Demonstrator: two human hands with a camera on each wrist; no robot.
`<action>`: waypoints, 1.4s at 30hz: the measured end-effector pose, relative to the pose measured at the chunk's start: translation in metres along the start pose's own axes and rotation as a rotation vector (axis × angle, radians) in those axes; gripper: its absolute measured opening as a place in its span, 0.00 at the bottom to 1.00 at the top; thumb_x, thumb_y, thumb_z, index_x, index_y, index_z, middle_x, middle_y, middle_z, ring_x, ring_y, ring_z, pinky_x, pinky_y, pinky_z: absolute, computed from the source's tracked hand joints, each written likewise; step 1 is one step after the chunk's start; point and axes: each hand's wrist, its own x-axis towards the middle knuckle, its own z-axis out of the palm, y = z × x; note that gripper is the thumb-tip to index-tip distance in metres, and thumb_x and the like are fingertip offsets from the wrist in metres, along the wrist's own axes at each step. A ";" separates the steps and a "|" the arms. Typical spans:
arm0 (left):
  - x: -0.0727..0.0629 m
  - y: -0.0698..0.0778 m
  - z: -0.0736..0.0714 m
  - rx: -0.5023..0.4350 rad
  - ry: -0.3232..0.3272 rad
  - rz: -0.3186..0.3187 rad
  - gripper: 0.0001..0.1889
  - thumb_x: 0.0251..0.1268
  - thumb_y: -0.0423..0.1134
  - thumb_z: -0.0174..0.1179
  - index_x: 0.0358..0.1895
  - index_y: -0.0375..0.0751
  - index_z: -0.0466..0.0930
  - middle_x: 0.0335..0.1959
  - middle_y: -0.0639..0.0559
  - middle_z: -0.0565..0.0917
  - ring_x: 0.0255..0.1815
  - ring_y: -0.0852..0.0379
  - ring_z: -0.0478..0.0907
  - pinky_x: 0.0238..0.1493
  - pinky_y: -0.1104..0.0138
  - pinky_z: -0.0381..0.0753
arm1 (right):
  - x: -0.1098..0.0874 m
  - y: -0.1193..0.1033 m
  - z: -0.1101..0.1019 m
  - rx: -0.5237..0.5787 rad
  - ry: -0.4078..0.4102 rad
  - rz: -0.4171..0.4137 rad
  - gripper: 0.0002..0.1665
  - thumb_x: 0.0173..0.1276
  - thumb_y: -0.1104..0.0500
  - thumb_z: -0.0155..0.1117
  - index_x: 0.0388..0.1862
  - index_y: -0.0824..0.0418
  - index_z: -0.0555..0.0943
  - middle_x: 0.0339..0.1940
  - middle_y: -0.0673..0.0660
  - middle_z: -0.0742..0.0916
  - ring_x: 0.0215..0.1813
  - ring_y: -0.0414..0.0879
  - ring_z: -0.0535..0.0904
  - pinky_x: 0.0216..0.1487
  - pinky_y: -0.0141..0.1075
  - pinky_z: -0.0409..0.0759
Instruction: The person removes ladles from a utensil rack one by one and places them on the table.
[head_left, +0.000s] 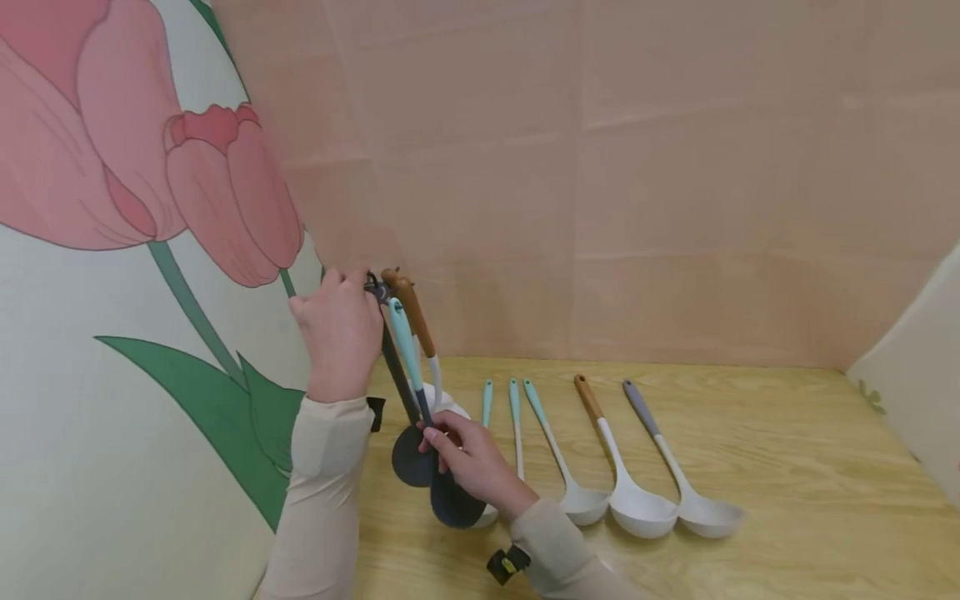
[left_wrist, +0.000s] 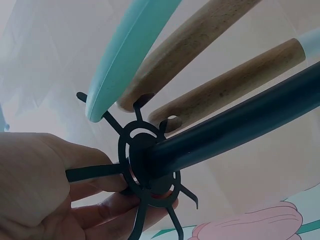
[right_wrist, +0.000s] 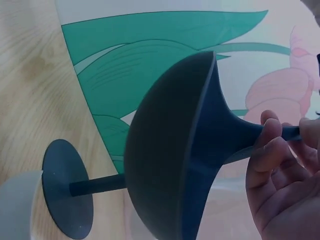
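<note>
My left hand grips the top of a black rotating utensil rack, its fingers behind the hooked ring in the left wrist view. My right hand pinches the dark neck of a ladle with a teal handle and a dark blue-grey bowl. The tip of that handle lies at one of the rack's hooks. Two wooden-handled utensils hang from neighbouring hooks; white parts show below them in the head view. The rack's round base is partly hidden behind the right hand and ladle.
To the right on the wooden table lies a row of white ladles: several with teal handles, one with a brown handle and one with a grey handle. A tulip-printed wall stands close on the left, a pinkish backdrop behind.
</note>
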 end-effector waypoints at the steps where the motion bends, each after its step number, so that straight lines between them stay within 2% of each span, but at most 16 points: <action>1: 0.000 0.001 0.000 0.008 -0.008 0.000 0.17 0.73 0.35 0.53 0.60 0.43 0.82 0.48 0.41 0.83 0.45 0.44 0.79 0.44 0.45 0.73 | -0.001 -0.001 0.000 0.001 0.000 0.004 0.15 0.81 0.50 0.50 0.54 0.53 0.80 0.38 0.49 0.86 0.27 0.42 0.77 0.24 0.34 0.78; 8: -0.001 0.003 -0.001 -0.007 0.002 -0.003 0.17 0.72 0.35 0.55 0.61 0.44 0.82 0.49 0.41 0.84 0.43 0.43 0.80 0.43 0.46 0.71 | -0.005 -0.005 -0.001 -0.006 0.003 0.000 0.14 0.81 0.51 0.49 0.52 0.56 0.79 0.37 0.50 0.86 0.25 0.43 0.76 0.20 0.34 0.78; 13: -0.001 0.002 -0.003 -0.007 0.006 -0.013 0.16 0.72 0.35 0.56 0.60 0.44 0.83 0.48 0.41 0.84 0.44 0.44 0.80 0.43 0.47 0.71 | -0.006 -0.008 -0.001 -0.008 -0.021 -0.031 0.15 0.81 0.52 0.49 0.55 0.56 0.79 0.34 0.51 0.86 0.21 0.41 0.74 0.19 0.34 0.76; 20: -0.001 0.001 -0.003 -0.019 -0.005 -0.021 0.16 0.72 0.34 0.56 0.59 0.44 0.83 0.48 0.41 0.84 0.45 0.44 0.80 0.44 0.47 0.69 | -0.009 -0.012 -0.003 -0.013 -0.040 -0.035 0.13 0.82 0.54 0.47 0.54 0.55 0.78 0.34 0.50 0.85 0.21 0.41 0.75 0.20 0.36 0.78; 29: -0.002 0.000 -0.003 -0.038 0.018 -0.009 0.16 0.72 0.34 0.56 0.59 0.44 0.83 0.47 0.41 0.84 0.44 0.44 0.80 0.43 0.47 0.69 | -0.012 -0.013 -0.006 -0.021 -0.027 -0.024 0.13 0.82 0.52 0.47 0.53 0.55 0.77 0.35 0.52 0.85 0.22 0.42 0.75 0.22 0.35 0.78; 37: -0.001 -0.001 -0.002 -0.039 0.026 -0.009 0.16 0.71 0.34 0.56 0.58 0.44 0.84 0.46 0.41 0.84 0.44 0.44 0.80 0.43 0.47 0.68 | -0.013 -0.009 -0.008 -0.028 -0.004 -0.062 0.13 0.82 0.50 0.47 0.52 0.53 0.77 0.35 0.51 0.84 0.21 0.41 0.74 0.20 0.36 0.78; 42: -0.001 -0.002 -0.001 -0.044 0.029 -0.009 0.16 0.71 0.34 0.57 0.58 0.44 0.84 0.46 0.41 0.84 0.43 0.44 0.81 0.43 0.47 0.68 | -0.014 -0.007 -0.009 -0.026 0.002 -0.064 0.16 0.82 0.51 0.46 0.53 0.57 0.77 0.35 0.51 0.84 0.21 0.40 0.74 0.20 0.36 0.77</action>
